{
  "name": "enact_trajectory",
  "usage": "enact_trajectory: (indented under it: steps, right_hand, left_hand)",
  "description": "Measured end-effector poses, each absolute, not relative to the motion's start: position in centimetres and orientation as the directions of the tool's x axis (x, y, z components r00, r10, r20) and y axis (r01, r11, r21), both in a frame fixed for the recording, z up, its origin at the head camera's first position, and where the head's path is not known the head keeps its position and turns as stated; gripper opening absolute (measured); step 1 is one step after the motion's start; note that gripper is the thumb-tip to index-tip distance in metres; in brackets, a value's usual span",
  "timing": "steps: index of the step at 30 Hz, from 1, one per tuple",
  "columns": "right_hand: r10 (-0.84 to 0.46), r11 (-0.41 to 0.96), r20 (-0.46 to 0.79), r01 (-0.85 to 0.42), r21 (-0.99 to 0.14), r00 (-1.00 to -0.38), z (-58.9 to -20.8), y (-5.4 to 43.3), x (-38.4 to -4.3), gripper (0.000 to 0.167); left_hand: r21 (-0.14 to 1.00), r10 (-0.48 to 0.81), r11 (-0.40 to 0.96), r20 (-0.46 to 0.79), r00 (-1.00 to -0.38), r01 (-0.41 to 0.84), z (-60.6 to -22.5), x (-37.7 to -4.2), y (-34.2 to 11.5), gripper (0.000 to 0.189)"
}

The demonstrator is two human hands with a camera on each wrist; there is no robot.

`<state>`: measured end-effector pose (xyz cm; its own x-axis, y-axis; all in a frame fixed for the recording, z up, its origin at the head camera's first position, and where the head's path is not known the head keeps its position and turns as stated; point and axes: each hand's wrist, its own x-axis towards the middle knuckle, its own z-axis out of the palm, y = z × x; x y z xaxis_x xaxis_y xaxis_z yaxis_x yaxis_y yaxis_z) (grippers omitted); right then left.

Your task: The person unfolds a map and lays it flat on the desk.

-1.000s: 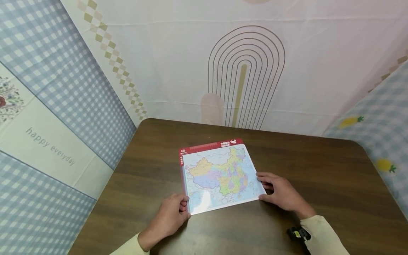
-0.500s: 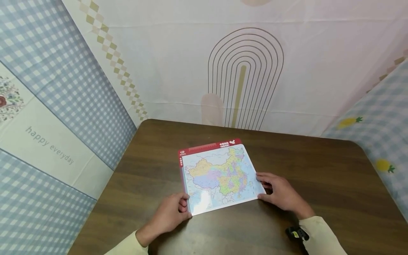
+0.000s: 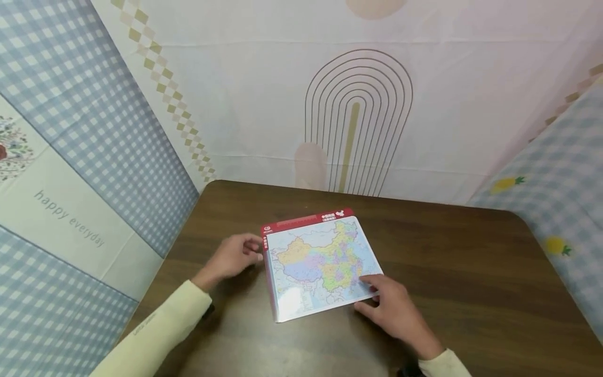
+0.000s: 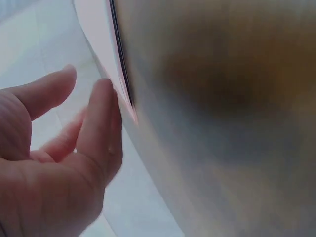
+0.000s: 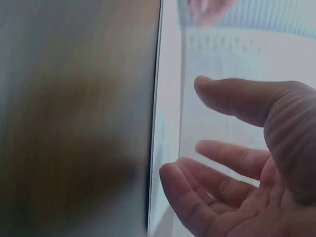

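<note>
A flat map board (image 3: 313, 262) with a red top border and a coloured map of China lies on the brown table. My left hand (image 3: 233, 255) is beside its left edge near the upper corner, thumb and fingers apart. In the left wrist view, the fingertips of the left hand (image 4: 64, 163) are close to the board's edge (image 4: 109, 44); touch is unclear. Over the lower right corner reaches my right hand (image 3: 393, 306). The right wrist view shows the right hand (image 5: 237, 168) with thumb and fingers spread, pinching nothing.
The brown wooden table (image 3: 471, 272) extends on all sides of the board. Behind it hangs a pale patterned cloth (image 3: 254, 94). Checked cloths, blue and white, hang at the left (image 3: 103, 104) and right (image 3: 565, 173).
My left hand has left the board's lower left corner and moved up along the left edge. My right hand has let go of the right edge and shifted left over the lower right corner.
</note>
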<state>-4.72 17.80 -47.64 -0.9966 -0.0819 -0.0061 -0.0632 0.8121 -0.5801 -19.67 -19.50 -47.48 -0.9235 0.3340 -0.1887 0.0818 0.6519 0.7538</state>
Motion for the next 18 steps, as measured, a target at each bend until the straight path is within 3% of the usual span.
enact_trajectory:
  steps: [10,18]
  right_hand:
    - [-0.178,0.665,0.024,-0.138,-0.734,-0.984,-48.1,9.0,-2.9,0.053]
    - [-0.200,0.750,0.101,-0.219,-0.624,-0.975,-48.8,3.1,-2.6,0.051]
  left_hand:
    - [0.737,0.432,0.655,-0.189,-0.882,0.163,-47.7,-27.3,-19.6,0.033]
    - [0.672,0.463,0.716,-0.253,-0.849,0.190,-48.1,-30.1,-18.8,0.030]
